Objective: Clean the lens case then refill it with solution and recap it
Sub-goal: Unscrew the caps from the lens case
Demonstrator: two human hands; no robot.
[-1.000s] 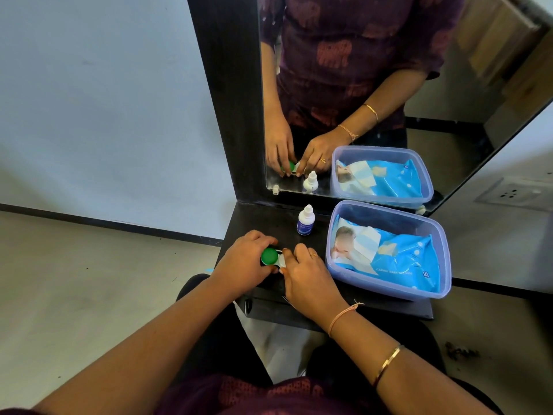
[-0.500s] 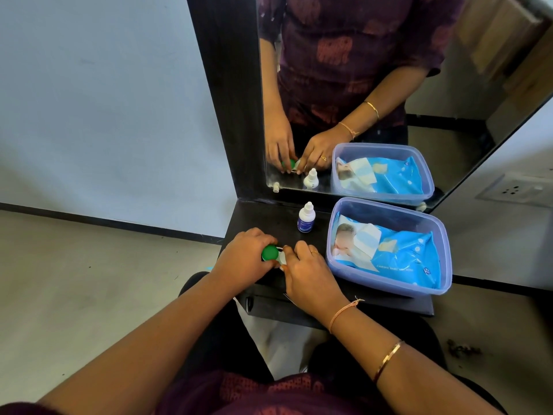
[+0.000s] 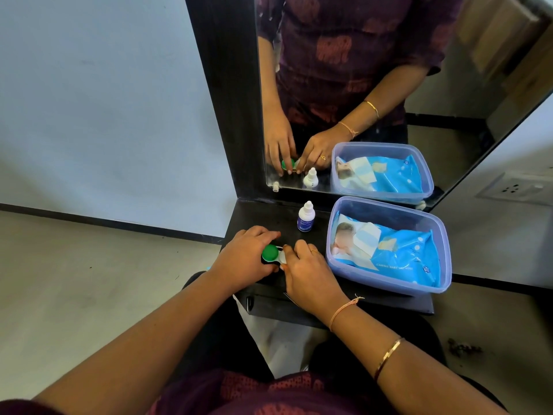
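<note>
A contact lens case [image 3: 278,256] with a green cap [image 3: 270,252] on its left well lies on the dark shelf [image 3: 269,214] in front of me. My left hand [image 3: 245,259] curls round the green cap side. My right hand [image 3: 308,271] grips the case's right side, which its fingers hide. A small white solution bottle [image 3: 305,217] with a blue label stands capped just behind the hands, apart from them.
A clear blue-tinted plastic tub [image 3: 434,256] holding a blue pack of wet wipes [image 3: 398,253] sits on the shelf's right half. A mirror [image 3: 359,85] rises behind the shelf and reflects hands, bottle and tub. The floor lies to the left.
Both hands stay on the lens case in about the same spot; the left fingers have shifted slightly around the green cap. Bottle and tub have not moved.
</note>
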